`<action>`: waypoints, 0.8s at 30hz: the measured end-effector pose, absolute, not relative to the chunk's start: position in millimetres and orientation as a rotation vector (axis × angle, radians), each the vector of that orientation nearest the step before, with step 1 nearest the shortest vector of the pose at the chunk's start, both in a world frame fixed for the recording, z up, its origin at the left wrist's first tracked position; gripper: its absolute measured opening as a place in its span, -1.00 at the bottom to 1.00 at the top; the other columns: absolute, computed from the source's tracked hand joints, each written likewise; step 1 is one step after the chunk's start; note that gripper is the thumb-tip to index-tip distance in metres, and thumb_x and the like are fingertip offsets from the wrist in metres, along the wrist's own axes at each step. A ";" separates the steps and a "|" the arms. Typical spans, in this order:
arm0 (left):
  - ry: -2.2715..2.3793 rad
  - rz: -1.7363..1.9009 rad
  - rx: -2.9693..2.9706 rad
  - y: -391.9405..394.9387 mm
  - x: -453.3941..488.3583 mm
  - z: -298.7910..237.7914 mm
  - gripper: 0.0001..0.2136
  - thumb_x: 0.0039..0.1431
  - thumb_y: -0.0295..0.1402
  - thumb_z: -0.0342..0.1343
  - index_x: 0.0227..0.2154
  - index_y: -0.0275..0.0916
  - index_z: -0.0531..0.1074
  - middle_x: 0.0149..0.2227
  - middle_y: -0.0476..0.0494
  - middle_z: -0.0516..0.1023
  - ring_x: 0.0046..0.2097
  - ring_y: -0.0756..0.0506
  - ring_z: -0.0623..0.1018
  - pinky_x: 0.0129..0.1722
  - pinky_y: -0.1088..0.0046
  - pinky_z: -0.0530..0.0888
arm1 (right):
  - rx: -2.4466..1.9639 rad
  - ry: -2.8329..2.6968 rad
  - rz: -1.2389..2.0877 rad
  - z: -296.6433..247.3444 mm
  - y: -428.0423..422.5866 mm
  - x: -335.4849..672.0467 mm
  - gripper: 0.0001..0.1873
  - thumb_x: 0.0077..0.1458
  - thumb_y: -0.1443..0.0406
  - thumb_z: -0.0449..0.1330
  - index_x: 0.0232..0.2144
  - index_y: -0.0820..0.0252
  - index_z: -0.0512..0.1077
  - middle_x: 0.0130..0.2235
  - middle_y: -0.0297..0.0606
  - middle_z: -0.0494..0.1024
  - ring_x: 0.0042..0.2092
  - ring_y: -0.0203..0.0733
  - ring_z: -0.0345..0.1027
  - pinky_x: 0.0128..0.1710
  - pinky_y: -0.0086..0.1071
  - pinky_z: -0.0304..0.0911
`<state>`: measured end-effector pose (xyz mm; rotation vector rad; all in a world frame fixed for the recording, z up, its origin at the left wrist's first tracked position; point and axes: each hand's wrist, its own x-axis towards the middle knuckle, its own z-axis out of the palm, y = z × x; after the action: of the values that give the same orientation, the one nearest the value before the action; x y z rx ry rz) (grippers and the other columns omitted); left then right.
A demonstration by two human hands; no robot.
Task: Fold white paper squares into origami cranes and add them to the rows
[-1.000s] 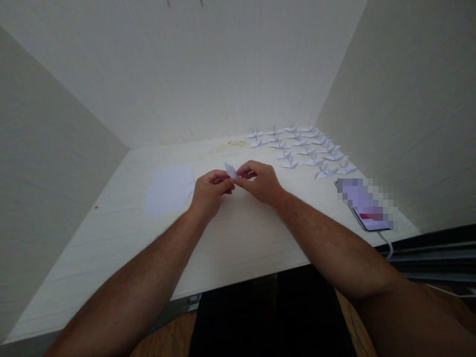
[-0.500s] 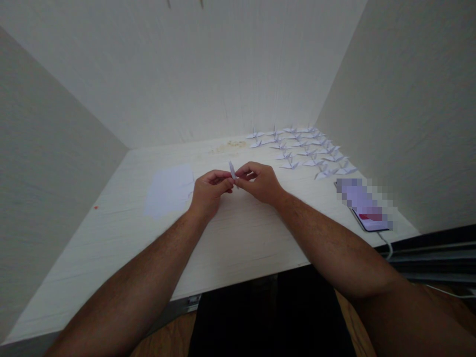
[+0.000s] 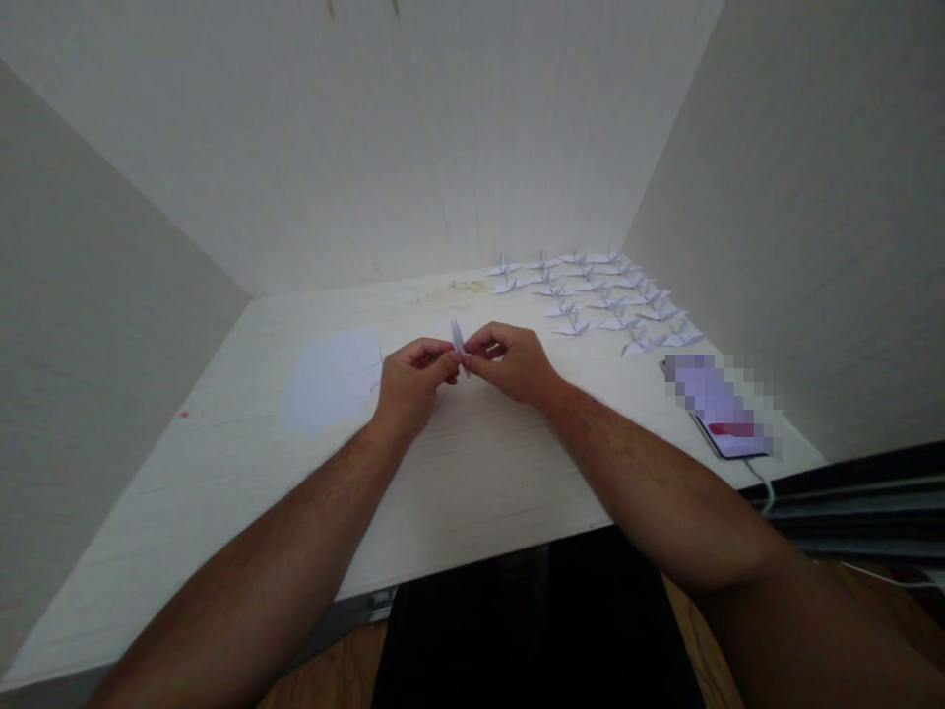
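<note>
Between my two hands, above the middle of the table, a small piece of folded white paper (image 3: 458, 338) stands nearly upright, its narrow edge toward me. My left hand (image 3: 417, 379) pinches it from the left with thumb and fingers. From the right, the thumb and fingertips of my right hand (image 3: 515, 359) grip the same paper. My fingers hide its lower part, though a tip shows just below them. Several folded white paper cranes (image 3: 572, 325) stand in rows at the back right.
White paper sheets (image 3: 332, 379) lie left of my hands on the white table (image 3: 472, 492). A phone (image 3: 727, 433) with a blurred screen and a cable (image 3: 764, 487) rests at the right edge. Walls (image 3: 399, 148) close in the back and both sides.
The folded paper's upper layers look slightly more spread apart than before. My hands keep their pinch in almost the same place; the whole view has shifted slightly.
</note>
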<state>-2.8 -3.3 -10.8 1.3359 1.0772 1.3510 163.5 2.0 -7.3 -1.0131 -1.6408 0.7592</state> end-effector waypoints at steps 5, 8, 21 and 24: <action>1.109 1.347 1.386 -5.0 -2.1 -9.5 -0.89 -0.01 -0.32 0.31 -0.42 -0.22 0.54 -0.57 0.00 0.50 -0.51 0.02 0.48 -0.45 0.46 0.44 | -1.007 -1.613 0.787 -4.7 0.8 162.9 -0.84 -0.04 0.25 0.36 -0.44 0.20 0.49 -0.44 -0.33 0.57 -0.42 -0.33 0.43 -0.35 -0.39 0.40; 1.149 1.339 1.419 -6.9 0.0 -7.4 -0.88 0.00 -0.30 0.29 -0.42 -0.23 0.53 -0.58 0.00 0.50 -0.52 0.02 0.48 -0.45 0.48 0.44 | -1.011 -1.608 0.798 -5.2 0.8 162.9 -0.85 -0.04 0.25 0.34 -0.45 0.20 0.46 -0.45 -0.34 0.56 -0.43 -0.33 0.42 -0.37 -0.40 0.40; 1.190 1.358 1.461 -9.4 1.8 -2.8 -0.91 0.02 -0.35 0.27 -0.43 -0.24 0.49 -0.60 0.00 0.50 -0.55 0.03 0.47 -0.50 0.52 0.42 | -1.043 -1.606 0.851 -5.6 2.1 160.5 -0.84 -0.05 0.25 0.32 -0.46 0.20 0.42 -0.43 -0.34 0.54 -0.43 -0.35 0.40 -0.40 -0.44 0.37; 1.198 1.356 1.476 -9.4 1.9 -3.6 -0.90 0.03 -0.34 0.26 -0.42 -0.24 0.50 -0.59 0.01 0.50 -0.54 0.02 0.48 -0.50 0.52 0.42 | -1.030 -1.617 0.849 -6.9 2.5 160.9 -0.85 -0.03 0.25 0.31 -0.45 0.20 0.43 -0.43 -0.35 0.54 -0.42 -0.35 0.41 -0.38 -0.43 0.38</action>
<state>1.9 -9.4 -3.6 1.4755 1.1976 1.3563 160.9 2.5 -6.9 -1.0298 -1.6169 0.8490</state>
